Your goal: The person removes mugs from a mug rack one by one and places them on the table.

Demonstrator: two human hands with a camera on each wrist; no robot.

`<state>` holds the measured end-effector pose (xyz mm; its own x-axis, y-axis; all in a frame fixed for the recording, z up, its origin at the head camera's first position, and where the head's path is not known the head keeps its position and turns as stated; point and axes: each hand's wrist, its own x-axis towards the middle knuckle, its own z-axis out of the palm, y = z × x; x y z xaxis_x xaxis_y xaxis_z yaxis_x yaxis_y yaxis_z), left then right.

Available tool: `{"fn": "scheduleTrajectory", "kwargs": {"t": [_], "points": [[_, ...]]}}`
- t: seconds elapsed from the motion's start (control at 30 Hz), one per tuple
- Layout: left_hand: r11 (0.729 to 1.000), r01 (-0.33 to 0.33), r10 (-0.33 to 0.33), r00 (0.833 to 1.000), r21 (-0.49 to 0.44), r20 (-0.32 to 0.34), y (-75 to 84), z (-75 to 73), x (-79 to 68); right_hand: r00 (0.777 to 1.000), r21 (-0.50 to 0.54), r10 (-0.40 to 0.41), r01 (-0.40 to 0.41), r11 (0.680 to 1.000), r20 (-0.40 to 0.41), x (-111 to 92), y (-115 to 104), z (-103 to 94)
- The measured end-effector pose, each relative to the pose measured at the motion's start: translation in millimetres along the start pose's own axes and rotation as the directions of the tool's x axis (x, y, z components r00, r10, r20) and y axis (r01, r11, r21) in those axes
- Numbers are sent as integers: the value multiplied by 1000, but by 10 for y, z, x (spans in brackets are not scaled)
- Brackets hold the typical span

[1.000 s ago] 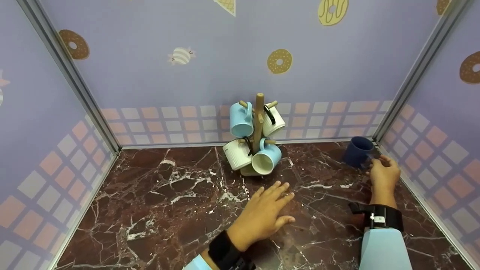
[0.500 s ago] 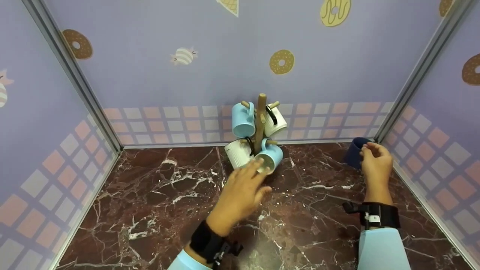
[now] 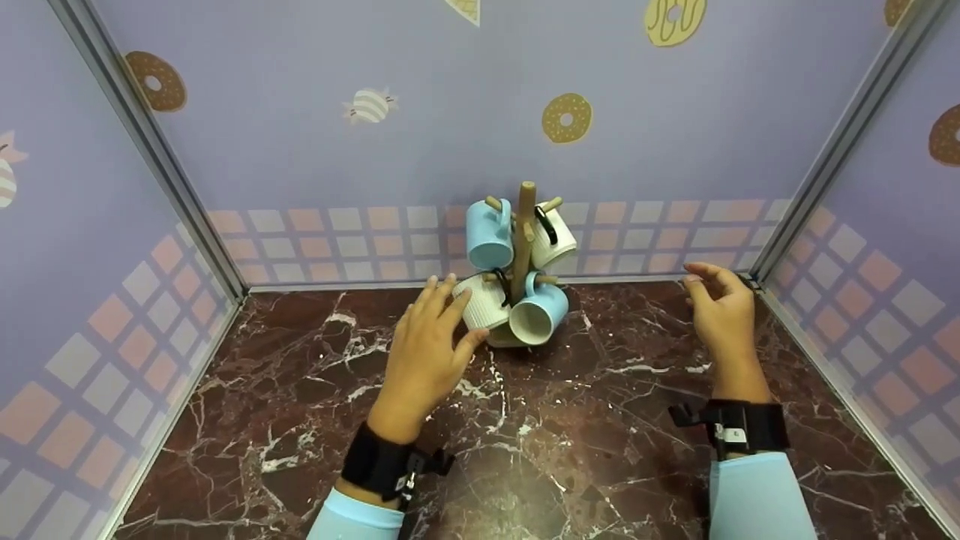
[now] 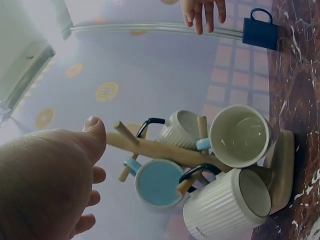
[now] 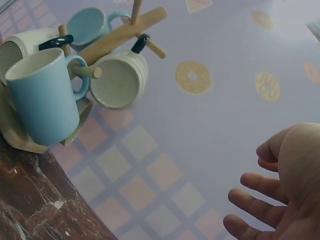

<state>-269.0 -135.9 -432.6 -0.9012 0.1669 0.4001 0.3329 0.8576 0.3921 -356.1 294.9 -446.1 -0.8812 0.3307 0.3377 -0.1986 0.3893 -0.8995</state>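
Note:
A wooden mug tree (image 3: 527, 225) stands near the back wall with mugs hung on its pegs. Two are light blue, an upper light blue mug (image 3: 489, 238) and a lower light blue mug (image 3: 540, 311). A white mug with a black handle (image 3: 553, 238) hangs upper right, and a ribbed white mug (image 3: 484, 304) lower left. My left hand (image 3: 424, 352), fingers extended, is right beside that ribbed mug. Off to the right, my right hand (image 3: 724, 315) has loosely bent fingers and holds nothing. It hides the dark blue mug (image 4: 260, 33) in the head view.
The dark marbled tabletop (image 3: 315, 420) is enclosed by lilac printed panels at the back (image 3: 300, 150), left and right. Metal strips (image 3: 840, 135) run up the corners. The mug tree's wooden base (image 4: 284, 175) rests on the tabletop.
My left hand has moved left and forward, from in front of the mug tree to the lower white mug. My right hand has drifted left and forward, now covering the dark blue mug.

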Motion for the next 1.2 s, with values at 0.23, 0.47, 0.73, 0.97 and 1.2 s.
{"fn": "scheduleTrajectory", "kwargs": {"t": [0.23,0.47,0.73,0.97,1.2], "points": [[997,77,-77,997,1,12,-67,-47,53,978,-102,-122,141,985,170,-54,-164,107],[995,98,-98,995,-24,-3,-97,-63,62,923,-113,-234,279,954,306,-126,-307,199],[992,119,-120,992,-30,-32,-198,-95,55,897,-120,-228,292,949,379,-128,-361,340],[989,140,-140,990,-42,-7,-214,-109,46,845,-206,-178,318,926,504,-20,-813,576],[991,130,-130,991,-36,11,-155,-110,39,817,-245,-176,358,901,549,163,-1272,861]]}}
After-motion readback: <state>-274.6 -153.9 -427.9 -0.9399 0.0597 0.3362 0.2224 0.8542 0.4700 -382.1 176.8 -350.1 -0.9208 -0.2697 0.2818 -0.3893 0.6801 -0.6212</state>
